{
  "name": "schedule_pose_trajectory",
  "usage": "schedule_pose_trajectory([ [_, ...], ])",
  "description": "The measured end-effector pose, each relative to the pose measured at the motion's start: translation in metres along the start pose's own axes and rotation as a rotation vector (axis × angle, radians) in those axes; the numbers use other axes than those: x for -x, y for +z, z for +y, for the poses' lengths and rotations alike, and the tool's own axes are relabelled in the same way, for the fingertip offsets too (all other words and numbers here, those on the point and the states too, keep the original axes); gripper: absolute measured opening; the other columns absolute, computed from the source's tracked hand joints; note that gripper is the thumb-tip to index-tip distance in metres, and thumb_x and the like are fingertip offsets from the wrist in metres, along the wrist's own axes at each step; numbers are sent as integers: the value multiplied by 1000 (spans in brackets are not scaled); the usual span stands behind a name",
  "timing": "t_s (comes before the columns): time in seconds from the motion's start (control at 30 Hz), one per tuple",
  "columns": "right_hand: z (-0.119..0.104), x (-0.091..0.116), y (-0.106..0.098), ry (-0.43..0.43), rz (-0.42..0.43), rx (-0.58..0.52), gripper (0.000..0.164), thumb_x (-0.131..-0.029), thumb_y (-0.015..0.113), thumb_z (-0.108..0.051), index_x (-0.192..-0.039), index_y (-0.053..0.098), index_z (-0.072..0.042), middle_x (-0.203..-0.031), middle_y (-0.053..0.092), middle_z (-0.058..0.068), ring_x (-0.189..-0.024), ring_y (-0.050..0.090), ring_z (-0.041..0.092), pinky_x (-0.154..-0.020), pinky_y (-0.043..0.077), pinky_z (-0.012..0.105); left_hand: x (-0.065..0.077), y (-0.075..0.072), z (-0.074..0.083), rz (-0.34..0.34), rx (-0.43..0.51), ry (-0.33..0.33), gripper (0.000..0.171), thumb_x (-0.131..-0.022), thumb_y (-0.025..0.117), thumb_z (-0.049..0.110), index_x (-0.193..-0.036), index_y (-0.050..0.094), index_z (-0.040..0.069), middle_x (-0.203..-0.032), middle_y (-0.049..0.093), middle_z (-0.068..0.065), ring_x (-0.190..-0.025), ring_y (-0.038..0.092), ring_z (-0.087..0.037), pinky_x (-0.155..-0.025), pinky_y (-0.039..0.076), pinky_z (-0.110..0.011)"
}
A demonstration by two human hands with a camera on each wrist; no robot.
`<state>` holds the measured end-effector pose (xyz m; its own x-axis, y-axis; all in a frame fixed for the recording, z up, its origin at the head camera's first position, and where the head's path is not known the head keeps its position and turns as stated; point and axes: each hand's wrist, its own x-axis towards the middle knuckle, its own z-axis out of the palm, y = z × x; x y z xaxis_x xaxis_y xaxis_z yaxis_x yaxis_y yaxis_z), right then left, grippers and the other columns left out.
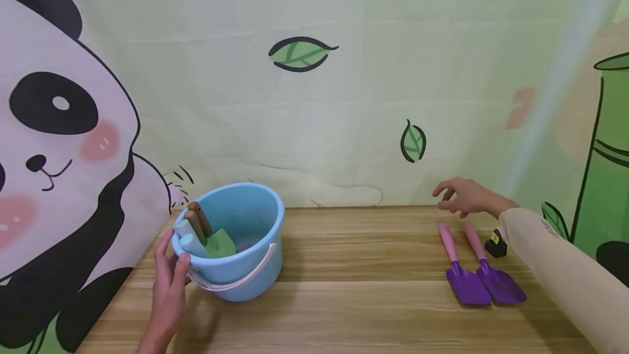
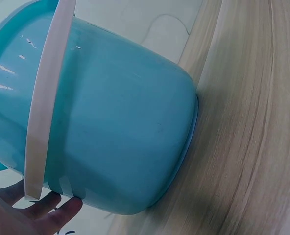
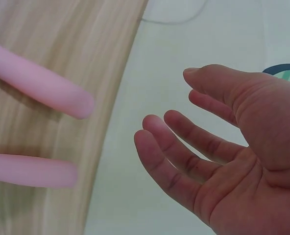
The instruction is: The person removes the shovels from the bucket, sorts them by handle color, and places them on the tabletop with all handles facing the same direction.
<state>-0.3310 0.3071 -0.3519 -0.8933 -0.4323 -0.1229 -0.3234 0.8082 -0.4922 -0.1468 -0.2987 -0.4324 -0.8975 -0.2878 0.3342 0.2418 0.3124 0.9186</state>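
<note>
On the left of the table stands a light blue bucket (image 1: 260, 280) with a pale handle (image 2: 44, 98) hanging down its side. My left hand (image 1: 169, 283) holds the bucket at its left rim, with fingers (image 2: 66, 211) against the outer wall below the rim. Inside lean tools with brown handles (image 1: 195, 223) and light blue handles (image 1: 193, 245), plus a green blade (image 1: 221, 243). Two purple shovels with pink handles, a left shovel (image 1: 468, 285) and a right shovel (image 1: 502, 284), lie side by side. My right hand (image 1: 462, 196) hovers just beyond their handle ends, fingers loosely bent, holding nothing.
The wooden table (image 1: 363, 310) meets a pale green backdrop (image 1: 344, 141) printed with leaves and a large panda (image 1: 64, 124). A small black block (image 1: 496, 243) with a yellow label shows beside the right sleeve (image 1: 545, 261).
</note>
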Motion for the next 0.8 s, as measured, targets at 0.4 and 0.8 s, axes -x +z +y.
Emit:
schedule_pose_trajectory([
  [0.4, -23, -6, -13, -27, -21, 60, 35, -99, 69, -17, -128, 62, 1, -112, 69, 23, -79, 66, 22, -64, 59, 37, -1, 0, 0, 1, -22, -20, 62, -111, 42, 34, -164, 10, 39, -165, 26, -7, -140, 40, -39, -89, 51, -31],
  [0.8, -59, -11, -29, -104, -67, 92, 34, -98, 70, -16, -129, 63, -3, -114, 69, 19, -86, 67, 23, -67, 60, 37, -1, -1, 1, 2, -32, -19, 61, -111, 41, 34, -164, 10, 39, -165, 27, -7, -139, 41, -39, -92, 49, -39],
])
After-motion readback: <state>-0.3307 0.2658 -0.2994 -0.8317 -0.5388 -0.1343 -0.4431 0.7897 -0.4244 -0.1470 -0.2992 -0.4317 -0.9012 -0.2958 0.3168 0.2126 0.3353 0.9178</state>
